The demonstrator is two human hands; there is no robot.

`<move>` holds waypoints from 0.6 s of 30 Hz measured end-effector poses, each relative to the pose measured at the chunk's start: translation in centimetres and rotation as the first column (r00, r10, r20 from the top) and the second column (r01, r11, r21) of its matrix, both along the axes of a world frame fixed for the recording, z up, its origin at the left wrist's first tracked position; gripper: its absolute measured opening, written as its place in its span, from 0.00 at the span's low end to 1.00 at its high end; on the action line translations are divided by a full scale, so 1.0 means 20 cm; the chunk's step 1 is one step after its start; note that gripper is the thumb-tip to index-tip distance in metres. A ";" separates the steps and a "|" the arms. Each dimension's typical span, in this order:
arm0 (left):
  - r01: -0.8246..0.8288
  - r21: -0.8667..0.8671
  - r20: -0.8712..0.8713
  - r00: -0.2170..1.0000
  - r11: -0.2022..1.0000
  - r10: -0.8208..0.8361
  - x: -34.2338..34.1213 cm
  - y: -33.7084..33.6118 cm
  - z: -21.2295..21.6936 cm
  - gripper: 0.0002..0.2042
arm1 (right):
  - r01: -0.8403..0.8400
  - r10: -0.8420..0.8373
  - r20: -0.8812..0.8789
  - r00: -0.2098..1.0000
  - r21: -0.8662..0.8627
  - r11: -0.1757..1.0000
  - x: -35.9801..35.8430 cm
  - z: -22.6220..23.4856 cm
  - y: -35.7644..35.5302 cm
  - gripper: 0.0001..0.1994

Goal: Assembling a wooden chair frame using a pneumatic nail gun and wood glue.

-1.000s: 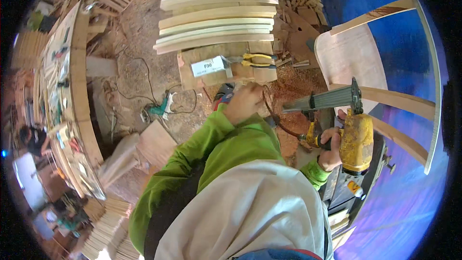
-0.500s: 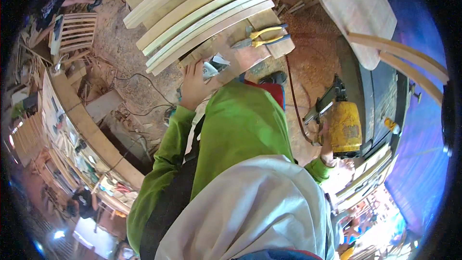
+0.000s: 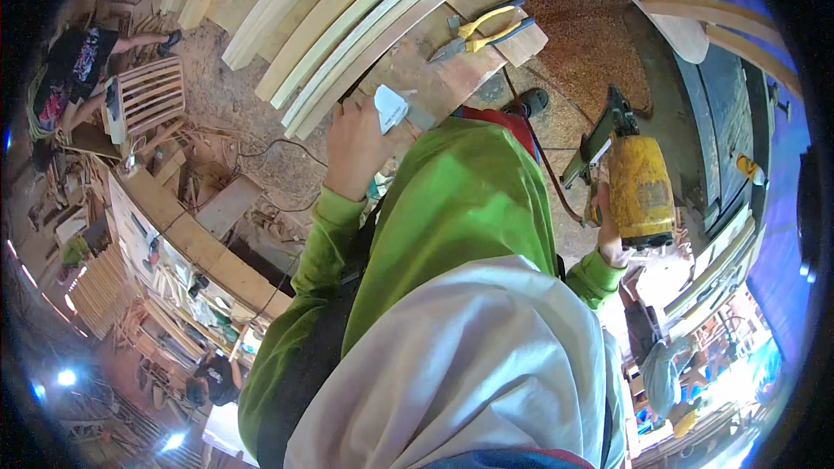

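Observation:
My left hand (image 3: 354,155) is at the near edge of a wooden work board (image 3: 469,78). Its fingers are curled beside a small white paper packet (image 3: 390,108), which it seems to hold between thumb and fingers; the thumb is mostly hidden. A short grey strip (image 3: 420,115) lies against the packet's right side. On the board beyond rests a pair of pliers (image 3: 479,32) with yellow and dark handles. Off to the right, my right hand (image 3: 610,224) is wrapped around the grip of a yellow nail gun (image 3: 641,184), whose dark nose points away from me.
Several curved wooden strips (image 3: 347,22) lie side by side beyond the board. A dark red hose (image 3: 543,161) runs to the nail gun. At far right stand a pale chair-like panel (image 3: 686,0) and a dark cabinet (image 3: 725,135). Other people are around, one (image 3: 74,69) at far left.
The view has shifted somewhat. The white packet has turned in my left hand, showing a plainer face. My right hand still grips the nail gun. A person has come into view at lower right.

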State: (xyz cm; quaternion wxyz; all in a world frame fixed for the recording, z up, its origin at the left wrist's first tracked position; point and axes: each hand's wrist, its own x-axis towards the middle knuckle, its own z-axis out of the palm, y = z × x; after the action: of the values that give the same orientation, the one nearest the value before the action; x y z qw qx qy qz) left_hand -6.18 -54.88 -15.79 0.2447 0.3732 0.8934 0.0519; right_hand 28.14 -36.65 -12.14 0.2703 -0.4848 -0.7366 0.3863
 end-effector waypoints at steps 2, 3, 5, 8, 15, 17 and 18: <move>0.096 -0.017 -0.023 0.995 0.995 -0.096 -0.02 0.09 0.07 0.24 | 0.017 -0.019 0.041 0.999 0.061 0.998 0.01 -0.04 0.00 0.27; 0.108 -0.015 -0.024 0.994 0.994 -0.108 -0.05 0.11 0.04 0.24 | -0.040 0.037 0.049 0.998 0.066 0.997 0.02 -0.04 -0.01 0.28; 0.295 -0.109 0.128 0.951 0.949 -0.281 -0.13 0.16 -0.06 0.21 | -0.198 0.154 0.194 0.969 0.233 0.952 -0.01 -0.03 0.01 0.30; 0.298 -0.099 0.472 0.854 0.949 -0.219 -0.23 0.29 -0.10 0.22 | -0.189 0.191 -0.001 0.982 0.160 0.969 -0.06 -0.03 -0.02 0.29; 0.045 -0.391 0.880 0.310 0.919 0.359 -0.39 0.35 -0.37 0.23 | -0.367 0.246 0.364 0.898 0.313 0.876 0.08 -0.07 0.01 0.34; -0.102 -0.480 0.859 0.145 0.871 0.491 -0.40 0.27 -0.41 0.23 | -0.367 0.252 0.361 0.898 0.299 0.881 0.07 -0.07 0.00 0.33; -0.134 -0.439 0.875 0.160 0.889 0.456 -0.42 0.21 -0.48 0.23 | -0.285 0.202 0.300 0.932 0.265 0.921 0.04 -0.06 -0.01 0.28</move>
State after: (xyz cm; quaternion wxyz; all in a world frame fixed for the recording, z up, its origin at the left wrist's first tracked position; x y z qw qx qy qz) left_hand -14.50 -50.65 -25.37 0.7736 0.0404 0.5996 0.2010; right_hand 29.00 -36.78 -13.37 0.1894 -0.3887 -0.8718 0.2303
